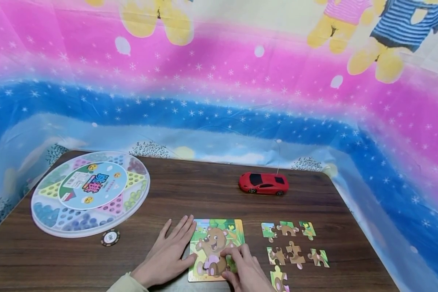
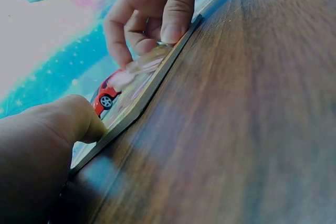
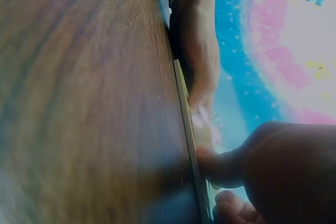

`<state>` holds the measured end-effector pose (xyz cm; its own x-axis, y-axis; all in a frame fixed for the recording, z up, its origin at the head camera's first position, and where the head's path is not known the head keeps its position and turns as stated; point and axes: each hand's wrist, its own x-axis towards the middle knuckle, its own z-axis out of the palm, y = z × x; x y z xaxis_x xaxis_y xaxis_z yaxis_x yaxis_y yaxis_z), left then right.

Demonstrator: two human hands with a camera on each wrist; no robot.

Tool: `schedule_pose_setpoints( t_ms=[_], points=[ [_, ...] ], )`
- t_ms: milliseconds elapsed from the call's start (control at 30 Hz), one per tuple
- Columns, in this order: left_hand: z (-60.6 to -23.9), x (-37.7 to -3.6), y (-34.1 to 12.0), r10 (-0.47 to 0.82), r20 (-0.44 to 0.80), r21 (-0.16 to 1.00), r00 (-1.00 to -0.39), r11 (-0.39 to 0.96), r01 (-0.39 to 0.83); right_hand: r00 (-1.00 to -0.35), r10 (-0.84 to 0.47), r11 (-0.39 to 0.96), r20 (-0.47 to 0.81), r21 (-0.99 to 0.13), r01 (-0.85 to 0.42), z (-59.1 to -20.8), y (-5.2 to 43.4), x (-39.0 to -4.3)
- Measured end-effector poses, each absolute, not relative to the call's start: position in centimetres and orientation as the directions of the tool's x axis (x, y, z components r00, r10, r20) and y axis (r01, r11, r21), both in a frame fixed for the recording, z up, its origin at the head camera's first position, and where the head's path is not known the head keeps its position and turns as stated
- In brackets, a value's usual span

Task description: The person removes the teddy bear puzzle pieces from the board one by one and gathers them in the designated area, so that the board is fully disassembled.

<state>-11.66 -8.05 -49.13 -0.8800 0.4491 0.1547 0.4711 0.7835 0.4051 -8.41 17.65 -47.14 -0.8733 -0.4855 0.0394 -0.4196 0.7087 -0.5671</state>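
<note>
A bear jigsaw puzzle (image 1: pixel 216 227) in a thin board lies on the table. My left hand (image 1: pixel 168 253) rests along its left edge with fingers spread and straight, the thumb on the board. Over the puzzle's lower right part, my right hand (image 1: pixel 250 269) pinches a puzzle piece (image 2: pixel 149 60) between thumb and fingers. In the left wrist view that piece looks tilted up from the board. Its far side is hidden by the fingers. In the right wrist view, the right thumb (image 3: pixel 223 166) reaches over the board's edge.
Several loose puzzle pieces (image 1: pixel 295 254) lie right of the board. A red toy car (image 1: pixel 264 183) with a thin antenna stands behind. At left are a round Chinese checkers set (image 1: pixel 91 186) and a poker chip (image 1: pixel 110 237). A patterned cloth (image 1: pixel 219 109) surrounds the wooden table (image 1: pixel 190 182).
</note>
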Motion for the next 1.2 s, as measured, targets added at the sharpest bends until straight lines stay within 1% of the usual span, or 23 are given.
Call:
schedule_pose_setpoints(
  t_ms=[233,333,433,567,700,767,867,933,967,1100,1200],
  points=[
    [-49.1,-11.6,-8.0,0.450,0.157,0.400,-0.879,0.785,0.473,-0.876,-0.482,0.677,-0.017,-0.642,-0.360,-46.7,17.8,-8.6],
    [-49.1,-11.6,-8.0,0.450,0.153,0.397,-0.880,0.787,0.472,-0.878,-0.479,0.648,0.010,-0.671,-0.362,-46.6,17.7,-8.5],
    [-49.1,-11.6,-8.1,0.452,0.138,0.407,-0.881,0.785,0.467,-0.874,-0.473,0.606,0.109,-0.680,-0.413,-46.8,17.6,-8.3],
    [-49.2,-11.5,-8.2,0.452,0.116,0.421,-0.884,0.784,0.456,-0.846,-0.462,0.529,0.267,-0.683,-0.504,-47.0,17.4,-8.0],
    [-49.3,-11.5,-8.2,0.452,0.112,0.423,-0.885,0.784,0.454,-0.822,-0.432,0.424,0.372,-0.720,-0.549,-46.6,17.5,-7.9],
    [-49.3,-11.6,-8.2,0.453,0.113,0.425,-0.884,0.782,0.455,-0.803,-0.413,0.384,0.429,-0.718,-0.581,-46.2,18.0,-8.0],
    [-49.3,-11.6,-8.2,0.455,0.115,0.426,-0.883,0.780,0.458,-0.781,-0.380,0.394,0.495,-0.678,-0.621,-45.7,19.0,-8.3],
    [-49.3,-11.6,-8.2,0.456,0.117,0.427,-0.882,0.779,0.459,-0.798,-0.347,0.430,0.493,-0.672,-0.602,-45.3,19.9,-8.4],
    [-49.2,-11.6,-8.2,0.455,0.119,0.426,-0.882,0.779,0.459,-0.819,-0.323,0.454,0.474,-0.682,-0.573,-45.1,20.3,-8.5],
    [-49.1,-11.7,-8.1,0.455,0.122,0.425,-0.882,0.779,0.460,-0.917,-0.203,0.530,0.343,-0.749,-0.398,-44.0,22.1,-8.6],
    [-49.0,-11.7,-8.1,0.454,0.127,0.425,-0.882,0.778,0.462,-0.955,-0.131,0.552,0.266,-0.781,-0.293,-43.3,23.6,-8.8]
  ],
)
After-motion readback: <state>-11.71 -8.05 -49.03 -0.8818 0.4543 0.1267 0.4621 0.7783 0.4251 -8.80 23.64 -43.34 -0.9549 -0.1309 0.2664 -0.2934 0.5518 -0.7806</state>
